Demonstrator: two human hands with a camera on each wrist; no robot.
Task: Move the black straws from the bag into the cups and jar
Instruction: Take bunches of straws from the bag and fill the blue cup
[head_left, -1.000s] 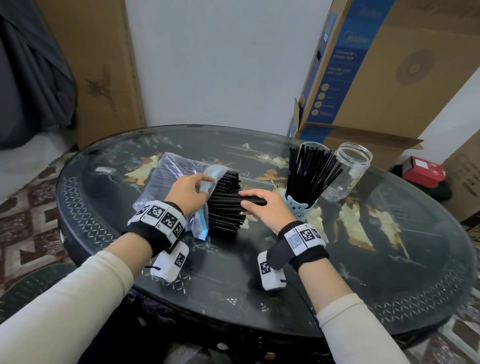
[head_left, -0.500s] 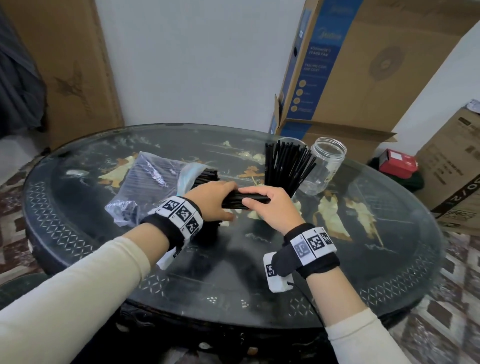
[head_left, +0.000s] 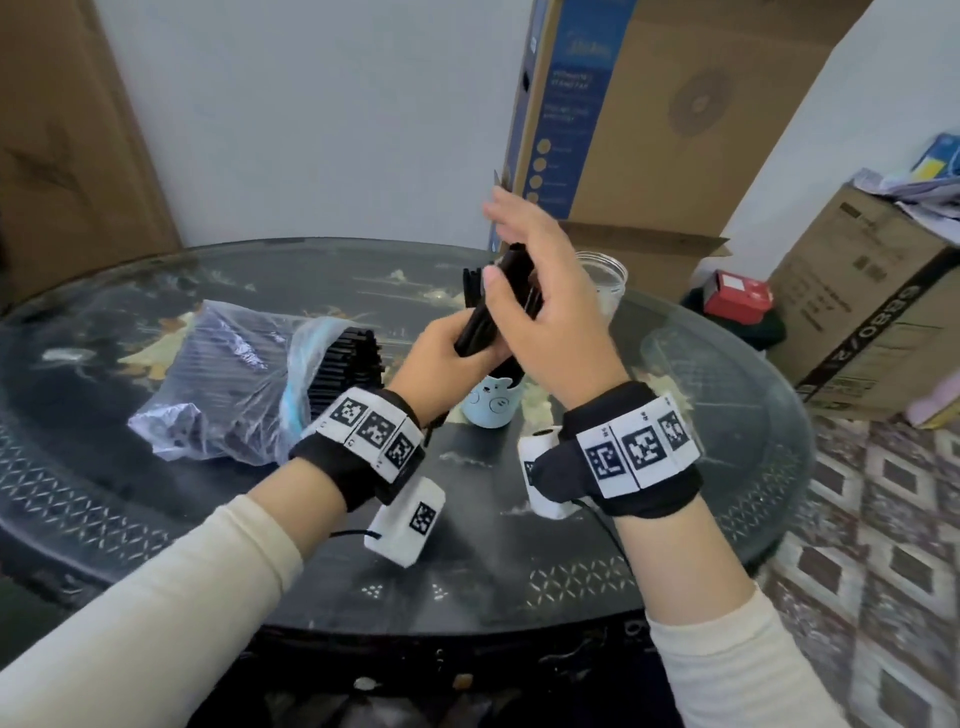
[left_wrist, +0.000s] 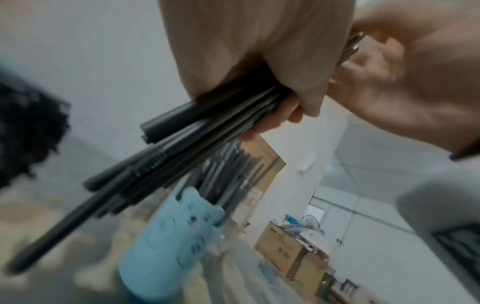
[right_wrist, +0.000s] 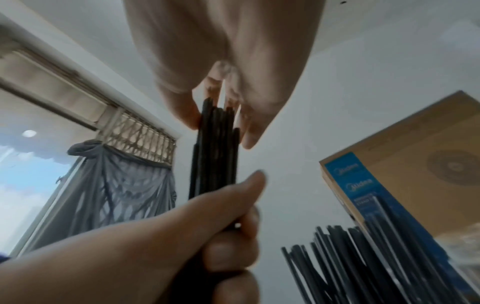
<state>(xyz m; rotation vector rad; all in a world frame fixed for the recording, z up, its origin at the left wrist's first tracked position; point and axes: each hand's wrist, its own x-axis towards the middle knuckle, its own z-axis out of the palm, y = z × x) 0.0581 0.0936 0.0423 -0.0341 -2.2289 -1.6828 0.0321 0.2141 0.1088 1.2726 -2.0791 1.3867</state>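
My left hand grips the lower part of a bundle of black straws, raised and tilted above the light blue cup. My right hand holds the bundle's upper end between thumb and fingers, also seen in the right wrist view on the bundle. The cup holds many straws. Behind my right hand stands a glass jar, mostly hidden. On the left lies the clear plastic bag, with more straws sticking out of its mouth.
Everything sits on a round dark glass-topped table. A tall cardboard fan box leans against the wall behind the jar. More boxes and a red box stand off the table to the right.
The bundle lay flat at the bag's mouth under both hands. Both hands have lifted it up and to the right, tilted it upright, and brought it over the blue cup.
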